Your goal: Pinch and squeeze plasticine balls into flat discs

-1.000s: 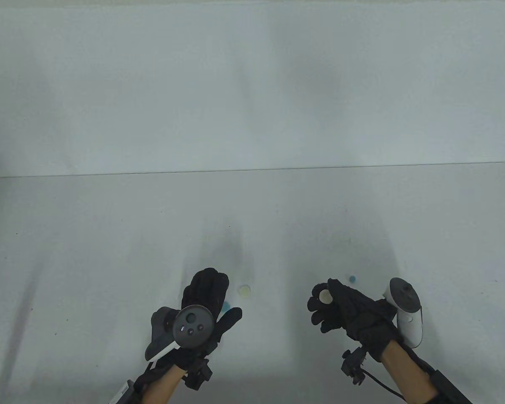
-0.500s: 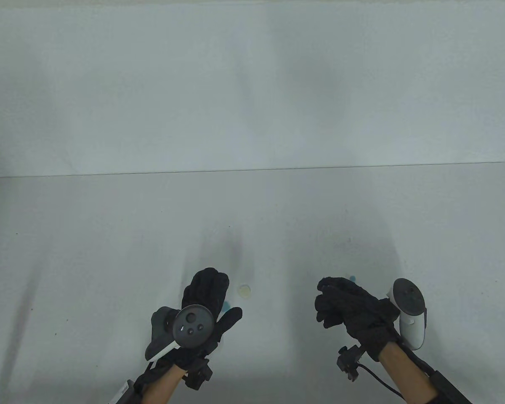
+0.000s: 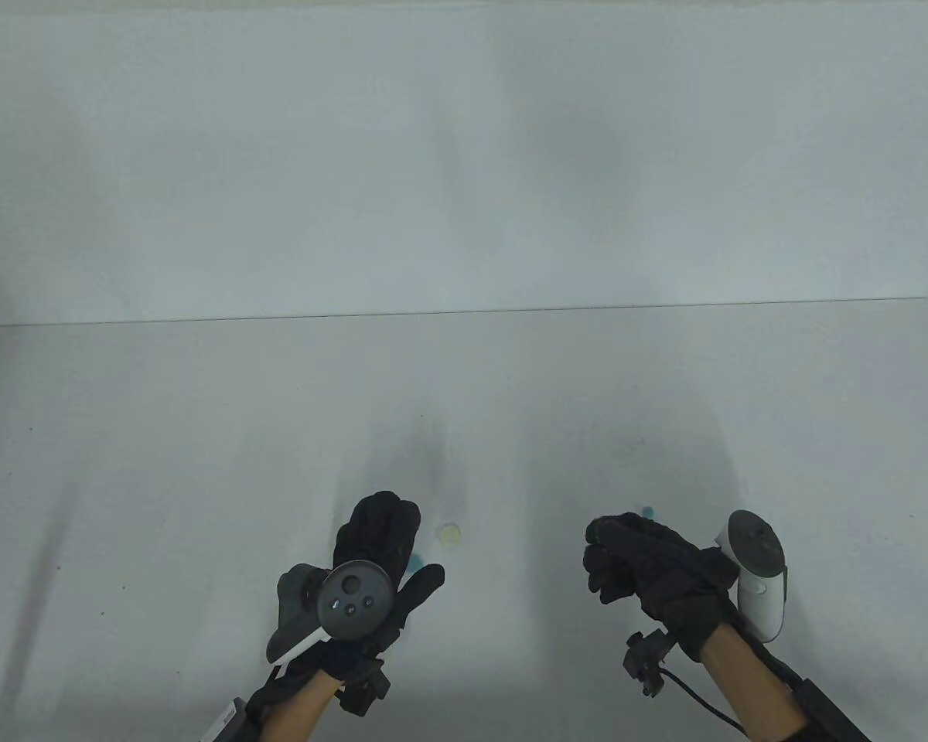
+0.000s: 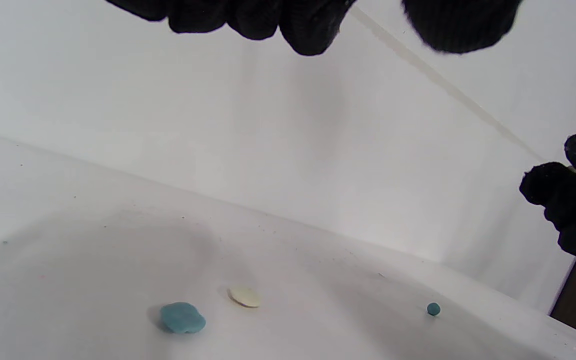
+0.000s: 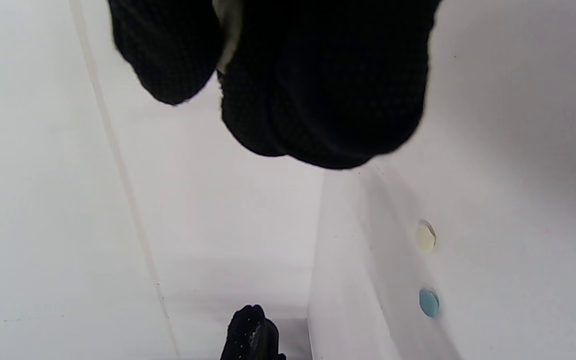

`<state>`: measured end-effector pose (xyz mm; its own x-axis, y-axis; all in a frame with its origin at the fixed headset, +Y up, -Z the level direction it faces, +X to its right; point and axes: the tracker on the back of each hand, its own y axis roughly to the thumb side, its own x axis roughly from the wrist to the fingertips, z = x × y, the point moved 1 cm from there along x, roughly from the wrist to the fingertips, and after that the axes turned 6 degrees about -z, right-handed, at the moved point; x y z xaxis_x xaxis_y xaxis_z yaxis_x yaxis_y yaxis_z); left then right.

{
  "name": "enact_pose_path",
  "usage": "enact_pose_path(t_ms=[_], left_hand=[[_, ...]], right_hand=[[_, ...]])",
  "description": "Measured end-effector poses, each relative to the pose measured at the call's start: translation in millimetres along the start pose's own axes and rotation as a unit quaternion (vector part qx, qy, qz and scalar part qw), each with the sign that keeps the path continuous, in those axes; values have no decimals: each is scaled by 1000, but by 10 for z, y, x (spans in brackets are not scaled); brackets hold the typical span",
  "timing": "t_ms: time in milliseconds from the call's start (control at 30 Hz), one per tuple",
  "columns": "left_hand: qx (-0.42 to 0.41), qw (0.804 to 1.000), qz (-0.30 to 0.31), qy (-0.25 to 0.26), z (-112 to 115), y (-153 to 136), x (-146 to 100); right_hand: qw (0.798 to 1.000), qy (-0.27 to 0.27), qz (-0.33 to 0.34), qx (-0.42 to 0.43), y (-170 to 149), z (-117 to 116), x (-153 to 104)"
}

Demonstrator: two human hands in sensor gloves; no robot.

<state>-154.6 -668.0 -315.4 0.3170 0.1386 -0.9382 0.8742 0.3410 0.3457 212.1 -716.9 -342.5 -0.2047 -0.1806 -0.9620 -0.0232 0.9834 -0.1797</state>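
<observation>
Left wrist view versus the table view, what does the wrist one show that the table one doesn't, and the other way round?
Only the left wrist view shows the blue disc whole, flattened on the table; from above the left hand hides most of it. Only the table view shows the trackers on both hands and the forearms. Both show the cream disc, the small blue ball and the right hand, its fingers curled together.
</observation>
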Motion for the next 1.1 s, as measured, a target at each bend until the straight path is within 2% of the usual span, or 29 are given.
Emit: enact_pose_path(t_ms=[200,333,433,500,700,900,967,1100], left_hand=[[0,1000,1,1,1,2,-1],[2,1000,1,0,3,2,-5],[0,1000,1,2,3,-2,0],[2,1000,0,0,11,-5,-2],[2,1000,-1,-2,19,-11,0],[3,1000,0,-5,30,-10,3],[2,1000,0,-2,19,-8,2],[2,1000,-1,-1,17,-12,-1]], right_hand=[[999,-25,3,-32,31,-12,-21],[999,-23,1,-32,13,-18,-18],[1000,0,-9,-6,-50,-3,-2],[999,36,-16,24,-94,-3,17],[1000,7,-17,16,-76,14,23],[1000,7,-12,1,-27,-4,17],[1000,0,-5,-29,7,-29,9],[1000,3,-8,-25,-11,-37,7]])
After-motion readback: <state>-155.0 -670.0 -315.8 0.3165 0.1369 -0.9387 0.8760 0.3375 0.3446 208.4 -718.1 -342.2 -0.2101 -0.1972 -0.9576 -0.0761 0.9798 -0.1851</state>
